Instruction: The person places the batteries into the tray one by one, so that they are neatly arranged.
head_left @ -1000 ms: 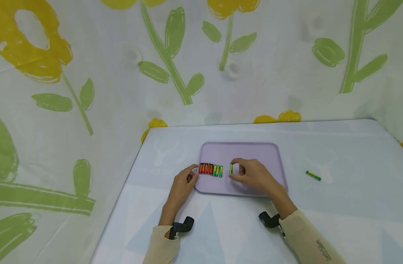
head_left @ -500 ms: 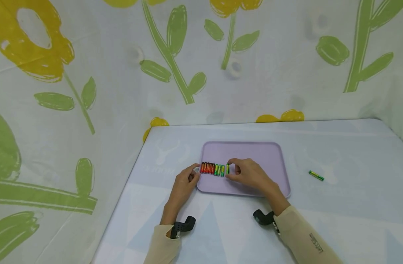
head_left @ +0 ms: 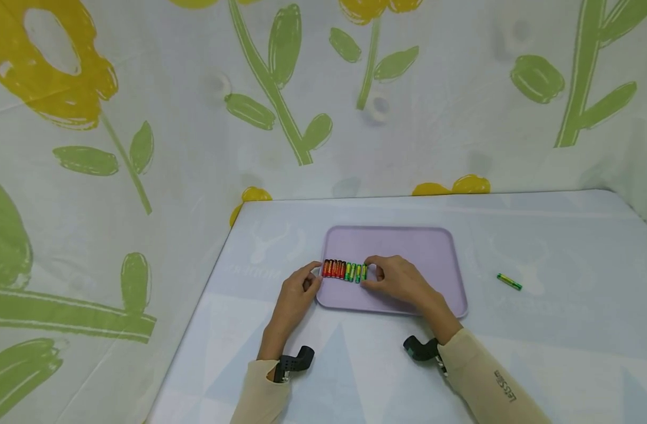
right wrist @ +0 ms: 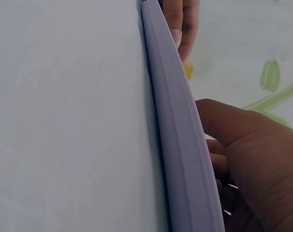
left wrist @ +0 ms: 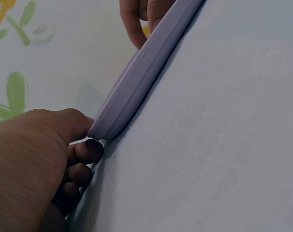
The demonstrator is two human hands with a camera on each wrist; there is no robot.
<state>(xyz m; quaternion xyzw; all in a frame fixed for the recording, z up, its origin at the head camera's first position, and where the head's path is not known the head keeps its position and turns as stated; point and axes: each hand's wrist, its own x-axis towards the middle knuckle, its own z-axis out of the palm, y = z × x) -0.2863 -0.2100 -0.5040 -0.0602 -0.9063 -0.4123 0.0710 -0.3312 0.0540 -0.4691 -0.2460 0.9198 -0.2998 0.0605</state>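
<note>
A row of red batteries (head_left: 334, 269) and green batteries (head_left: 352, 272) lies on the left side of a lilac tray (head_left: 408, 241). My right hand (head_left: 402, 280) pinches the rightmost green battery (head_left: 364, 272) by its two ends, between thumb and index finger, right beside the others. In the right wrist view the tray's raised side hides that battery, and the right thumb (right wrist: 223, 118) shows beyond the rim. At the tray's left edge, my left hand (head_left: 297, 294) holds the rim; in the left wrist view the left thumb (left wrist: 71, 123) meets the rim with the other fingers curled below.
One more green battery (head_left: 509, 282) lies on the table (head_left: 567, 306) to the right of the tray. Behind the table hangs a white cloth (head_left: 185, 118) printed with flowers. Each wrist wears a black camera mount (head_left: 297, 360).
My right hand has moved left with the green battery, closing the gap to the end of the row. My left hand stays at the tray's left edge. The view has shifted slightly.
</note>
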